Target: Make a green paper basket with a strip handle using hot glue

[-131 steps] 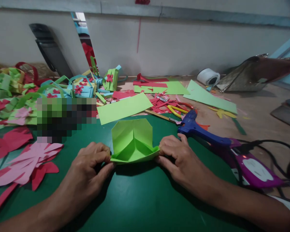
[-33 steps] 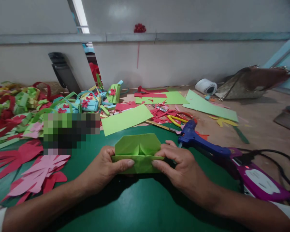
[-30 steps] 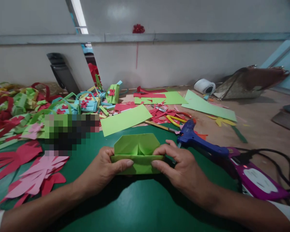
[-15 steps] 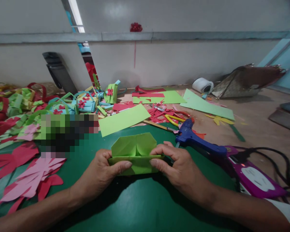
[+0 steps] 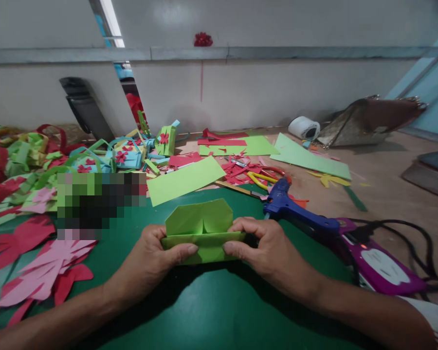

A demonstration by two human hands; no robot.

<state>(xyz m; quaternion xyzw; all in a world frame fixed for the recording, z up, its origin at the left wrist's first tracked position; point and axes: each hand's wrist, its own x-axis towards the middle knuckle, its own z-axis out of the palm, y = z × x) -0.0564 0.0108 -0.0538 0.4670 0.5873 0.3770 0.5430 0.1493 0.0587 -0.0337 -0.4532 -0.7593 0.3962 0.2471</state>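
A folded green paper piece (image 5: 204, 250) is held between both hands above the green mat (image 5: 204, 311). Its back flap stands up with cut-off corners and a crease down the middle; a straight folded band runs along the front. My left hand (image 5: 158, 253) pinches the left end, thumb on the front band and fingers behind. At the right end my right hand (image 5: 264, 245) grips it, thumb on the front and index finger over the top edge. Just beyond lies a flat light-green paper strip (image 5: 186, 180). The blue glue gun (image 5: 279, 199) rests close to my right hand.
Pink and red paper cutouts (image 5: 45, 267) lie at the left, below a heap of small paper bags (image 5: 127, 158). Behind are red paper scraps (image 5: 233, 172) and yellow-handled pliers (image 5: 257, 181). A purple extension block (image 5: 383, 265) with black cables sits right, a handbag (image 5: 365, 121) farther back.
The right thumb has shifted slightly left along the front band. Both hands keep their hold on the folded green paper; the whole view has moved a little.
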